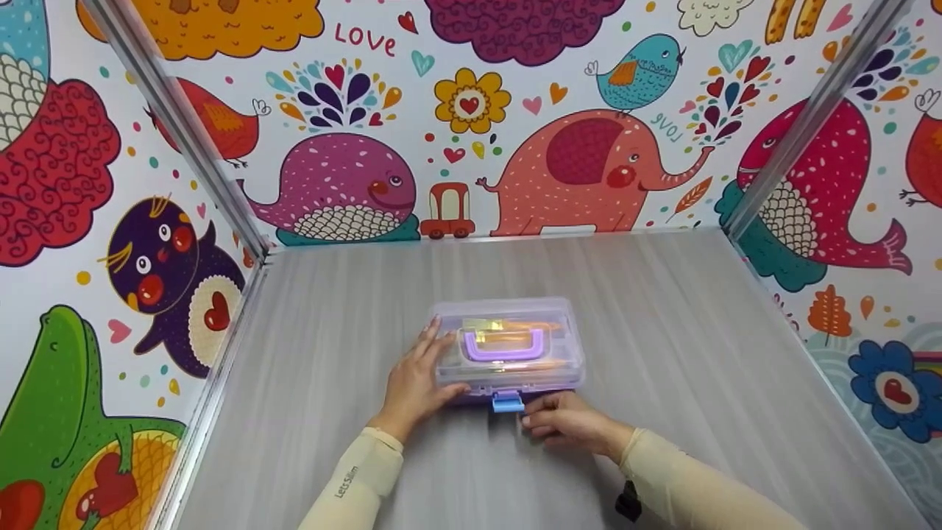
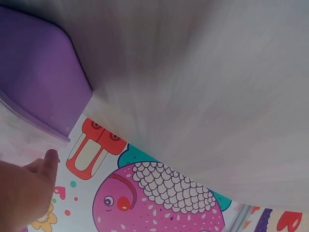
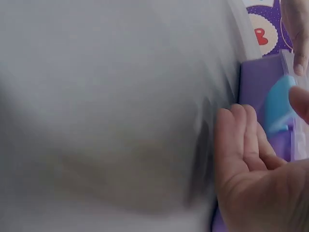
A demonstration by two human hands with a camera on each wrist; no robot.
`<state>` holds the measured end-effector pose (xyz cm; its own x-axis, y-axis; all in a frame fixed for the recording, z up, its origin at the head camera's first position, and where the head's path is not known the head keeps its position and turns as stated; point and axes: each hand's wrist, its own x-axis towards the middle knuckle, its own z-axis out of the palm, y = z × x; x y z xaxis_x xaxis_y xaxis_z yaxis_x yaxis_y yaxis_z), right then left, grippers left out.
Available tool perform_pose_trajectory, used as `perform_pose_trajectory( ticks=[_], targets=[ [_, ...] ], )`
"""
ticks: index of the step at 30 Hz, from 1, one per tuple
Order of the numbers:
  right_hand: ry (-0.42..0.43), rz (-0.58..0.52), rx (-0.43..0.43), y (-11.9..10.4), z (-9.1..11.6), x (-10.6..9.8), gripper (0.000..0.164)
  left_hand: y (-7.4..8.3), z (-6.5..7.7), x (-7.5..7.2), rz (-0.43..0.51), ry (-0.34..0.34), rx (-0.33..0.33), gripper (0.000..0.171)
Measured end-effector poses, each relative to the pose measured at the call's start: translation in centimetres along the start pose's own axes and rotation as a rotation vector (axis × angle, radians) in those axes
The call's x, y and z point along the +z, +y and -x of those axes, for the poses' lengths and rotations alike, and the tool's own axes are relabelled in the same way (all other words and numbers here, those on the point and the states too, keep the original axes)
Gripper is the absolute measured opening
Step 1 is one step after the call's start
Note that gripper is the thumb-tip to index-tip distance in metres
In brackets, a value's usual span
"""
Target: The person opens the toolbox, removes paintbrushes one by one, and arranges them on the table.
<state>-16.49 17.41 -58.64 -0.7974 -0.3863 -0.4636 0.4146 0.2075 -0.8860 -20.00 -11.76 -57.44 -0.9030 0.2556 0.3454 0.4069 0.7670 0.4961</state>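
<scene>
L hand [image 1: 418, 379] on clear-lidded purple box [image 1: 508, 376], R hand [image 1: 570, 425] by its blue latch [image 1: 508, 403].
Box sits mid-counter [image 1: 331, 331], lid down. L fingers spread along its left side, thumb at front edge; R fingers loosely extended w/ thumb apart, not pinching – can't tell if they touch the latch. Best approx.: keep L hand bracing so box doesn't skid, work latch w/ R fingertips – gently, plastic hinge prob. snaps if forced.
</scene>
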Motion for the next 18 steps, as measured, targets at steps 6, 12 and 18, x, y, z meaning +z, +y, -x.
perform_pose_trajectory(
  ticks=[6, 12, 18],
  targets=[
    [-0.073, 0.395, -0.144, -0.3, 1.1, -3.5, 0.032, -0.1, 0.0, -0.1, 0.0, -0.013, -0.012, 0.088],
    [0.038, 0.736, -0.229, -1.5, 2.9, -8.3, 0.026, 0.1, 0.0, -0.2, 0.016, -0.032, -0.026, 0.088],
    [0.308, 0.643, -0.327, -2.3, 3.0, -10.0, 0.059, 0.2, -0.1, 0.0, 0.039, -0.028, -0.05, 0.088]
  ],
)
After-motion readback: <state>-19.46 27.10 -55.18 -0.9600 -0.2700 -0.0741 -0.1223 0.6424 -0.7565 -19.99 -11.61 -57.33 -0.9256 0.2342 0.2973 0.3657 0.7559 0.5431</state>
